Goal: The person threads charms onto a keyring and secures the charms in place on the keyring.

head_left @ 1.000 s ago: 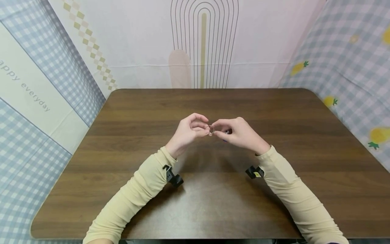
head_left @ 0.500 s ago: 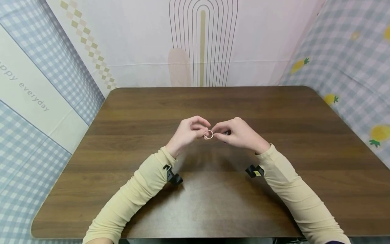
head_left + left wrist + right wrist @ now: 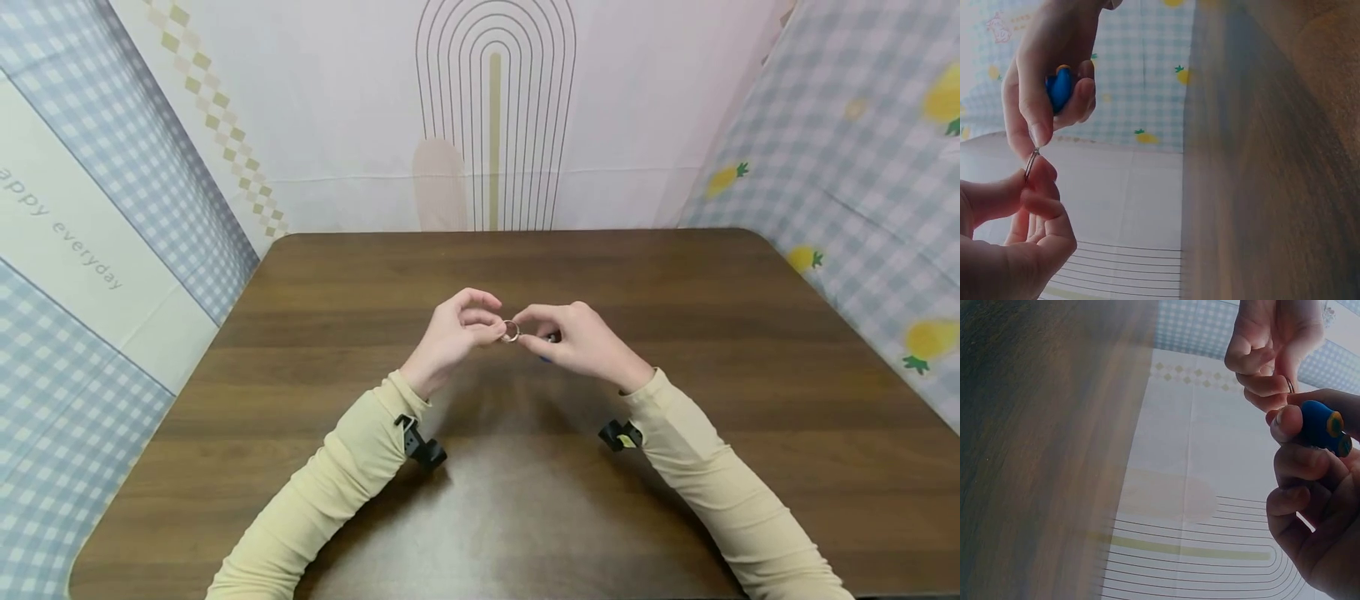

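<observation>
While left hand (image 3: 447,340) pinches ring (image 3: 1030,165): right hand (image 3: 585,342) grasps blue trinket (image 3: 1060,90), fingertips at ring.
Ring step: probably prying it open.
Hands next: likely 2 steady pinches.

Wrinkled pale-yellow sleeves (image 3: 318,500), black wrist cameras (image 3: 424,450), one yellow-marked

High downward head view, close wrist views, hands (image 3: 446,340) (image 3: 588,340) in all

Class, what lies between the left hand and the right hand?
A thin ring, pinched by the left hand; the left wrist view shows it.
</observation>
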